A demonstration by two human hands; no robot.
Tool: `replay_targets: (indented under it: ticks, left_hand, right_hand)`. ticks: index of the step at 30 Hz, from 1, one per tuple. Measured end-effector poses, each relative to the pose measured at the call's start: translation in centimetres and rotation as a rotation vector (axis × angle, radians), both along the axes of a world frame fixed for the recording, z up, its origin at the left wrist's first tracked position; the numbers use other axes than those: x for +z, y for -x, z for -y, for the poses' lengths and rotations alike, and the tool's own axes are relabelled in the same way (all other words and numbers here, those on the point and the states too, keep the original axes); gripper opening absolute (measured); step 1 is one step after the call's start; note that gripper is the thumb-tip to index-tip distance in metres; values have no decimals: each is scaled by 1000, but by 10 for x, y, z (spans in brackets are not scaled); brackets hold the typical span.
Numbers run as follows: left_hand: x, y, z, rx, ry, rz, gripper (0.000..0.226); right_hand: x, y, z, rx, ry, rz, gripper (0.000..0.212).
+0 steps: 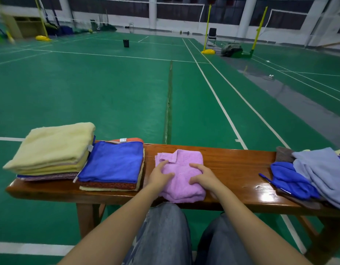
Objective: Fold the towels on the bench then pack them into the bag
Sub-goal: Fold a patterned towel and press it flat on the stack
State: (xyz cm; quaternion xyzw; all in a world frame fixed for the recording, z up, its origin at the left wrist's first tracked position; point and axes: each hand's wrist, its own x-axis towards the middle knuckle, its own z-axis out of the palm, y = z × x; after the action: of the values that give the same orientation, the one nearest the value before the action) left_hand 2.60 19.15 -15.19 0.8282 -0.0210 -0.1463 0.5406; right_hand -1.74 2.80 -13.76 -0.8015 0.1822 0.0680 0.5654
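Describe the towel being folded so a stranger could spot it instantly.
Find the long wooden bench on the green court. At its middle, between the folded stacks on the left and the loose heap on the right, lies the lilac towel, under the left hand and right hand. It alone is pale lilac and lies singly, not piled.

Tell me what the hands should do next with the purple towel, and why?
Probably lift the purple towel onto the stack topped by the blue towel just left of it. The left hand and right hand both rest on it, it already looks folded small, and unfolded towels wait at the bench's right end.
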Motion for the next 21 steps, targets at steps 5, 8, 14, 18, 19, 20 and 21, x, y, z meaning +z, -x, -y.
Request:
replay_targets:
  ticks: [5,8,14,18,19,20,21]
  left_hand:
    - [10,8,-7,-3,209,-144,56]
    - [22,4,-16,-30,313,-189,42]
    - [76,-12,-45,-26,397,33,23]
    - [113,-32,-90,7,320,201,66]
    - [121,-36,-103,32,296,242,68]
    - [127,-39,-118,48,266,282,69]
    - [131,-42,-133,59,236,319,71]
  right_hand:
    - [15,6,5,-65,-163,33,64]
    - [37,0,5,-146,-363,66,62]
    - [88,-18,-21,-131,-432,180,57]
    - [115,-39,-60,-38,-321,314,65]
    - [119,-45,-72,-9,-280,351,68]
    - [121,-51,-84,24,-250,385,70]
    - [122,-57,-97,62,-225,412,72]
